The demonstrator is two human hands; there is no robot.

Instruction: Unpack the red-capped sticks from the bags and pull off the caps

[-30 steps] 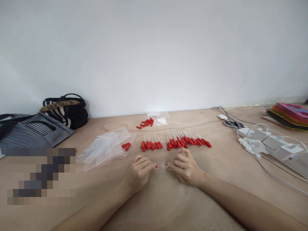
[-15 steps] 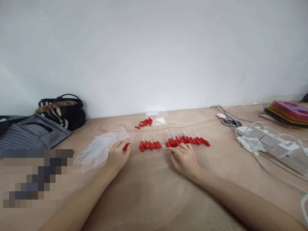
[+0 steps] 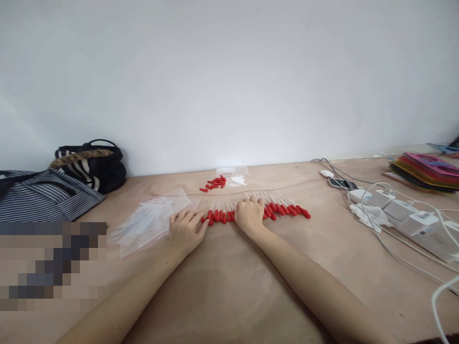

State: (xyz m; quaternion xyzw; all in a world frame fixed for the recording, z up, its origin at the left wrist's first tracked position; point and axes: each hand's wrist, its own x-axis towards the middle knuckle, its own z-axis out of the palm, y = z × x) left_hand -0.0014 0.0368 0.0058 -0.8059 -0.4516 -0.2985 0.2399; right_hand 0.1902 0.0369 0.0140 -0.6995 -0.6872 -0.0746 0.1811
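Several droppers with red rubber bulbs and clear thin tubes lie in two fanned groups, a smaller left group (image 3: 219, 216) and a larger right group (image 3: 287, 209), bulbs towards me. My left hand (image 3: 187, 230) is at the left end of the row, thumb and forefinger closed on a red rubber bulb (image 3: 203, 220). Over the inner end of the right group, my right hand (image 3: 250, 215) is closed with its fingers curled down. Its fingertips and whatever they hold are hidden. Loose red bulbs (image 3: 215, 182) lie farther back, beside a clear bag of tubes (image 3: 236, 180).
Clear zip bags (image 3: 147, 222) lie left of my left hand. Two bags, one striped (image 3: 53, 196) and one black (image 3: 107, 167), stand at far left. To the right are a power strip with white chargers (image 3: 405, 210), loose cables and a coloured stack (image 3: 426, 172).
My left hand has moved right with the red bulb, up to the dropper row. My right hand has moved left and farther back over the droppers; the clear tubes it held no longer show.
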